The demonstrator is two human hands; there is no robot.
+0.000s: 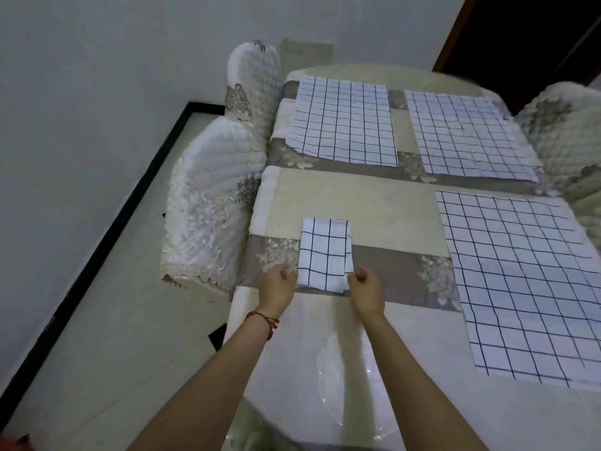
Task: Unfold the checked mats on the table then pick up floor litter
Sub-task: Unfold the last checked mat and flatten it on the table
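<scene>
Three checked mats lie unfolded on the bench [325, 196]: one [520, 281] at the right edge, two [344, 120] [468, 135] at the far end. Nearer the left edge lies a folded mat [323, 252], its near corners pinched by the left hand [276, 286] and right hand [366, 289] fingers.

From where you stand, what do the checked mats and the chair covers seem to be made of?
The folded mat and the spread mats look like thin woven cloth, matte: they crease and lie limp. The chair covers look like quilted, padded fabric with lace trim, slightly shiny, though the exact fibre can't be told.
</scene>
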